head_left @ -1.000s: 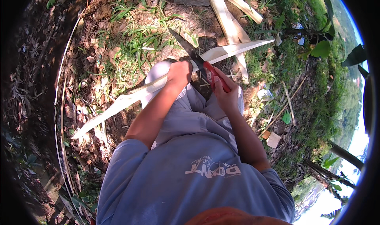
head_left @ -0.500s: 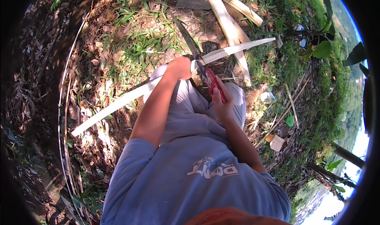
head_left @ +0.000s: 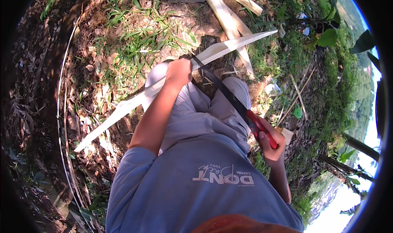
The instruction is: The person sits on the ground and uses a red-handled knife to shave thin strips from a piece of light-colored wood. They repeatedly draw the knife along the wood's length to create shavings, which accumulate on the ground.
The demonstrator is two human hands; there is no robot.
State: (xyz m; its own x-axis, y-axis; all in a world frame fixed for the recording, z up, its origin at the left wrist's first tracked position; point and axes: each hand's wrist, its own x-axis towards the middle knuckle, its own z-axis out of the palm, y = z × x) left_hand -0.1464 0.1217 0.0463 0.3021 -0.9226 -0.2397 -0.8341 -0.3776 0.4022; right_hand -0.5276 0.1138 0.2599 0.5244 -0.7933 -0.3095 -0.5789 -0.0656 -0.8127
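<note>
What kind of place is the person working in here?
Probably a rough outdoor plot at a woodland edge. The bare ground has grass tufts and dry leaves, cut pale slats lie about, and leafy plants grow nearby.

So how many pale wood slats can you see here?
3: one slat held across the knees by the left hand, two slats crossed on the ground beyond. More may be hidden.

I sit outdoors on sunlit ground (head_left: 102,40) strewn with dry leaves and grass tufts (head_left: 143,32), pale split wood (head_left: 229,11) lying ahead, green bushes (head_left: 339,81) at my right.
</note>
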